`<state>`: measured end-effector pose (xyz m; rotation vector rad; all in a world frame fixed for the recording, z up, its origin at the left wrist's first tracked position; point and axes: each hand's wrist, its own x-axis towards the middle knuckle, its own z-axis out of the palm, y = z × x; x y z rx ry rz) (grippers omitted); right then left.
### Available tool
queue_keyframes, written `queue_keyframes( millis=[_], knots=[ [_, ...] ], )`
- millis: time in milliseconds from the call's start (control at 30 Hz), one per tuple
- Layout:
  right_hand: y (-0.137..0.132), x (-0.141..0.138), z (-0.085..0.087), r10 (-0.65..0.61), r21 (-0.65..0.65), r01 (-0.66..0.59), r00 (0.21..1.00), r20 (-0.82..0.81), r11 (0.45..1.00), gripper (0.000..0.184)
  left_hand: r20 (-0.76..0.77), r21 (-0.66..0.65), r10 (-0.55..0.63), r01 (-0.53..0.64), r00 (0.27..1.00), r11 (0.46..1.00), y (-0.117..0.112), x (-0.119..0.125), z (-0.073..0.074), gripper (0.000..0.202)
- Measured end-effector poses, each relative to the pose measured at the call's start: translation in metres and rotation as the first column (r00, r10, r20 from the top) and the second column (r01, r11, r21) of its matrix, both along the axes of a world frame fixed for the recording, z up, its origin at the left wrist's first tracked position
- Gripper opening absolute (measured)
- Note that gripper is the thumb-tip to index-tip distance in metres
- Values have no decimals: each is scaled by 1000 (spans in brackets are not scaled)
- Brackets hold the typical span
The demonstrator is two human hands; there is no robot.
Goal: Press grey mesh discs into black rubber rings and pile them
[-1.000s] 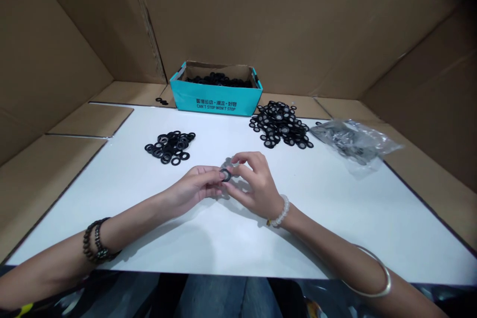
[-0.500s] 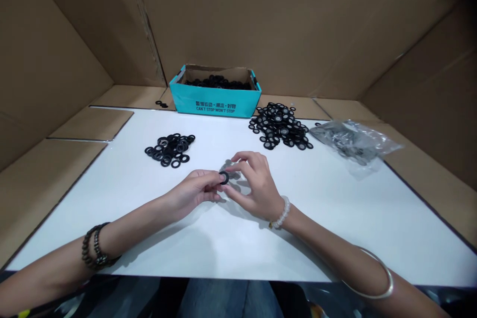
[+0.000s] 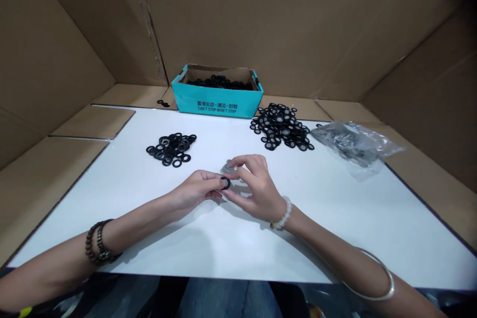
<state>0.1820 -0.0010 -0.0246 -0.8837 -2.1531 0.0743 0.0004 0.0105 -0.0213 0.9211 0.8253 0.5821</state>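
My left hand (image 3: 197, 190) pinches a black rubber ring (image 3: 227, 185) between thumb and fingers, with the thumb pressed over its middle. My right hand (image 3: 257, 186) meets it from the other side; its thumb and index finger close about the ring's right edge. Beyond the right fingertips lie small grey discs (image 3: 228, 164), partly hidden by that hand. Whether a disc sits inside the held ring is covered by my left thumb.
To the left is a pile of open black rings (image 3: 171, 149). At right lies a larger heap of black rings with grey centres (image 3: 281, 126), beside a clear plastic bag (image 3: 354, 141) of grey discs. A turquoise box (image 3: 218, 100) of black pieces stands behind. Cardboard walls (image 3: 279, 25) surround the white table (image 3: 156, 253).
My left thumb has pushed further over the ring's middle, and my right thumb and index finger have drawn in against its edge. The view has shifted slightly.
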Motion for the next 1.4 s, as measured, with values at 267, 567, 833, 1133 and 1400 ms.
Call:
queue_keyframes(
  millis=[267,567,833,1133,1400],
  knots=[
    [-2,-2,-1,-12,-25,9,991,-132,1000,15,-1,3,69,-69,998,998,0,1,5,17],
    [0,-2,0,65,29,-59,951,-302,998,15,19,43,62,-63,998,997,-1,2,9,21],
    [-2,-2,3,77,74,-57,950,-301,996,18,50,67,46,-49,998,997,-4,2,9,20],
    [-1,-1,3,77,59,-62,951,-298,996,17,75,39,39,-42,996,998,-3,0,3,21],
    [-3,-2,3,92,95,-69,960,-265,993,18,57,120,45,-52,997,991,-1,2,6,23]
  ],
)
